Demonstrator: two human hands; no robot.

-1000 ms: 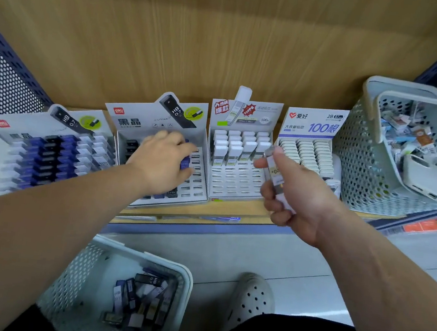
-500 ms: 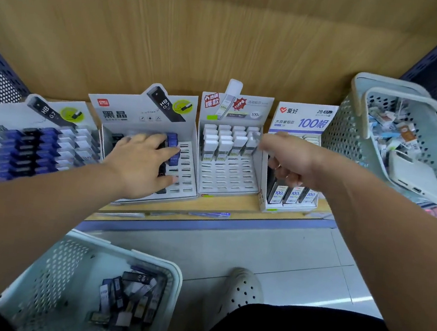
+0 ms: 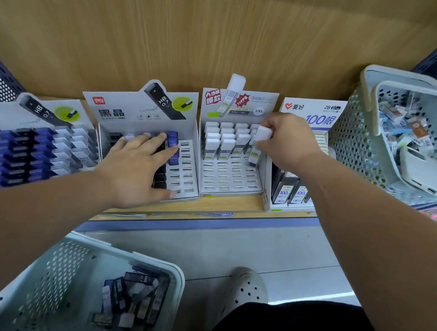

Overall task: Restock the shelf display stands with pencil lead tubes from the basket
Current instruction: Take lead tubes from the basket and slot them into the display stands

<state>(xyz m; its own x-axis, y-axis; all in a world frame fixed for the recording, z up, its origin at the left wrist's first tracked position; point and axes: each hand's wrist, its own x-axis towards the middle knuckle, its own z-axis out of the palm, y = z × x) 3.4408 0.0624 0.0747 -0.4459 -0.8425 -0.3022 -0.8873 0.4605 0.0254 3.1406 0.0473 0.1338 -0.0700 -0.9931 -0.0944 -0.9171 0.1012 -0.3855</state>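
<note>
Right hand [image 3: 289, 142] moved its "100" tube [image 3: 257, 146] to the "TOP" stand [image 3: 230, 179].

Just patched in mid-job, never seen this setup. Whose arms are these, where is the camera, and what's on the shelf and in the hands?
No machine here: a person works bare-handed, and the single picture comes from a camera on their head, looking forward and down. On the wooden shelf, the left hand lies flat, fingers straight, on the dark tubes in the black-lead stand. The right hand pinches a white-capped tube at the right side of the white-tube stand. The floor basket holds loose lead tubes; a second basket stands at the shelf's right end with mixed packets.
</note>
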